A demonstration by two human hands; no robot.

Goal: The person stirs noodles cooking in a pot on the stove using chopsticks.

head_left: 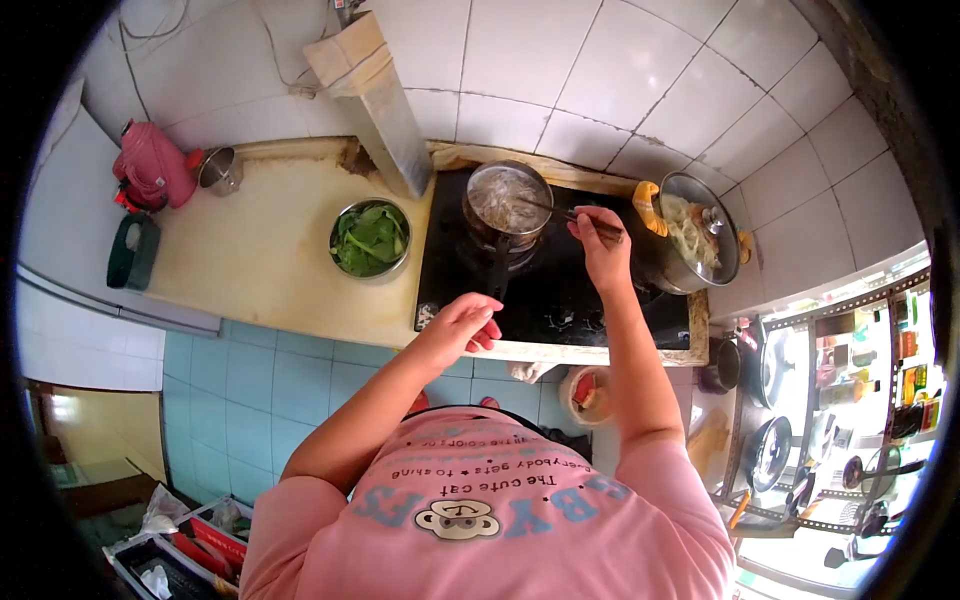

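Note:
A small saucepan [478, 226] stands on the black cooktop [560, 305], with bubbling liquid and pale strands inside. My right hand [603, 250] is closed around dark chopsticks [560, 212], whose tips reach into the liquid. The saucepan's black handle [499, 275] points toward me. Just below its end is my left hand [465, 328], loosely curled with the fingers a little apart and nothing visible in it. To the left on the counter, a metal bowl [334, 262] holds green leaves [370, 238].
A glass-lidded pot [690, 278] with yellow-covered handles sits at the cooktop's right. A pink thermos [158, 165], a metal cup [220, 172] and a green container [133, 252] are at the counter's far left. A metal duct [385, 130] rises behind. Pans hang or stand by the right-hand shelf [800, 420].

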